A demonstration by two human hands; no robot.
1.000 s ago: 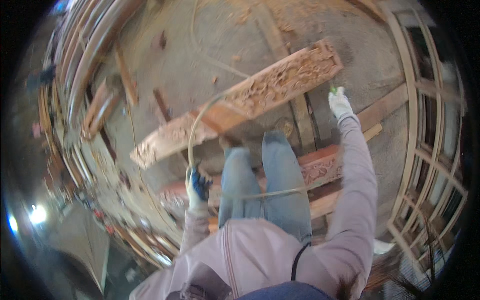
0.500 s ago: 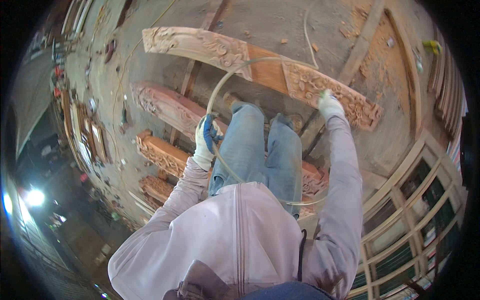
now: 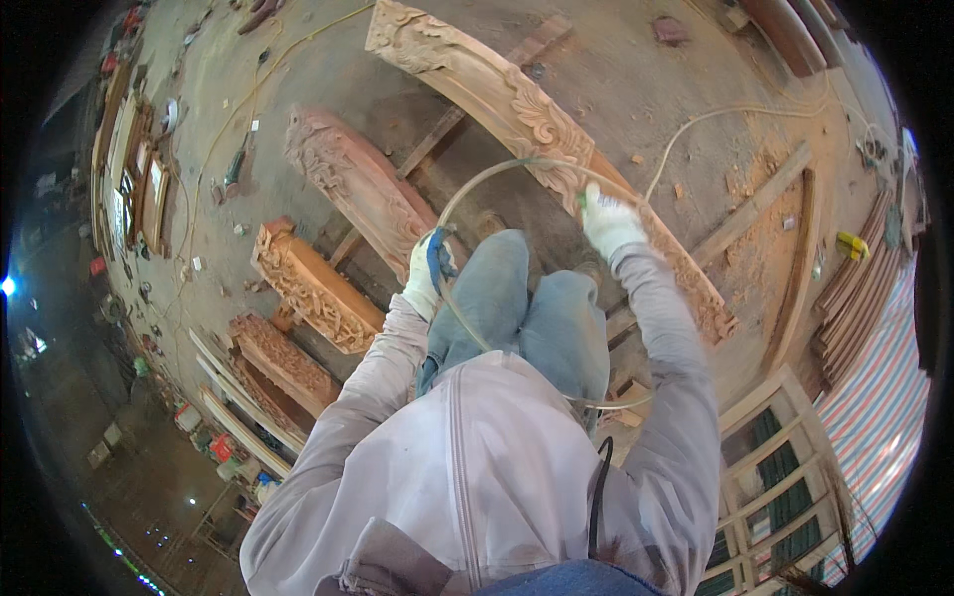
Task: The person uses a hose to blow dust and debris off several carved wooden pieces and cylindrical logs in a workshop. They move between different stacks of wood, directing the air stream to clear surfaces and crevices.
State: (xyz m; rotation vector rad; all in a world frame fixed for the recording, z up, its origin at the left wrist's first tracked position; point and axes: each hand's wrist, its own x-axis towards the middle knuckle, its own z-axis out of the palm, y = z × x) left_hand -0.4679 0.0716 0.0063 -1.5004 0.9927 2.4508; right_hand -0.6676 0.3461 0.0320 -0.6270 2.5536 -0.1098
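Note:
I look down at my knees in jeans above a long curved carved wooden beam (image 3: 497,94). My left hand (image 3: 429,273), in a white and blue glove, grips a pale hose (image 3: 467,194) beside my left knee. The hose arcs over to my right hand (image 3: 608,221), in a white glove, which is closed on a small tool with a green tip, resting against the beam's carved edge. A second carved piece (image 3: 363,189) lies left of my left hand.
More carved wooden blocks (image 3: 313,288) lie in a row at left on the dusty floor. Planks (image 3: 755,209) and sawdust are at right, stacked slats (image 3: 860,288) beyond. A wooden lattice frame (image 3: 785,467) is at lower right. Another hose (image 3: 735,114) runs across the floor.
The view has swung, so the beam now runs from upper left to right. My left hand has risen to knee height with the hose. My right hand stays on the beam.

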